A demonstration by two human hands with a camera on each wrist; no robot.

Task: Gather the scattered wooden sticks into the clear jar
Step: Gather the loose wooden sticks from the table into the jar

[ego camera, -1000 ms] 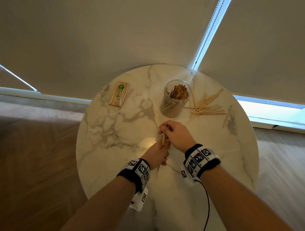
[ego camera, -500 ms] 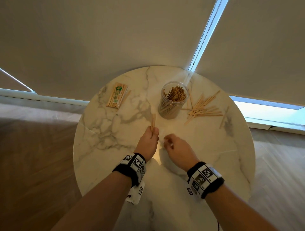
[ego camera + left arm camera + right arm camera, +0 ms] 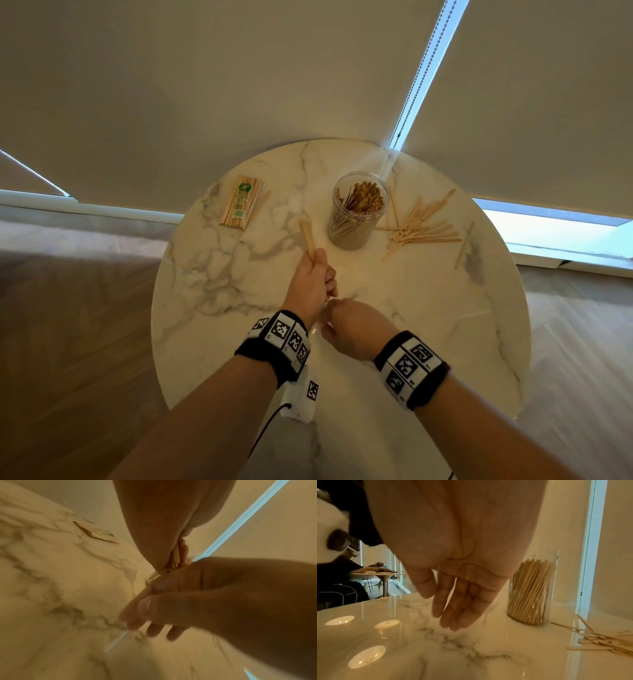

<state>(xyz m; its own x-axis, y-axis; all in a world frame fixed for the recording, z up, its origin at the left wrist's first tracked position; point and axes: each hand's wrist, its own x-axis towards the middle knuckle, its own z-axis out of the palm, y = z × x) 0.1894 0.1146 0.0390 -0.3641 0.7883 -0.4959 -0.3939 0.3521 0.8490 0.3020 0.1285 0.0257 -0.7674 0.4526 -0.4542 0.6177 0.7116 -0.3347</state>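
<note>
Left grip (image 3: 312,274) is clenched around a few flat wooden sticks (image 3: 306,236), which poke up out of my fist and lean toward the clear jar (image 3: 356,210) just beyond them; from the left wrist view I can see the sticks (image 3: 175,555) pinched between palm and fingers. Right grip (image 3: 354,325) is released, holding nothing: in the right wrist view its fingers (image 3: 453,601) hang straight and relaxed just above the counter (image 3: 212,274), close behind my left wrist. That jar stands upright toward the far side of the counter, already packed with thin sticks, and in the right wrist view I see them standing nearly to its rim (image 3: 530,588). To the jar's right lies the loose pile of scattered sticks (image 3: 421,228), flat ones crossing each other, with one stray stick (image 3: 464,245) lying apart nearer the edge. On the far left of the counter sits a wrapped packet of sticks (image 3: 241,205) with a green mark. I am working on a round white marble top with grey veins, glossy enough to mirror ceiling lights as bright ovals (image 3: 366,656). Beige roller blinds (image 3: 205,85) hang behind it, a bead chain (image 3: 416,78) running down the bright gap between them, and wooden flooring (image 3: 68,325) shows on either side. In the right wrist view, another person (image 3: 342,577) sits at a second table in the background.
</note>
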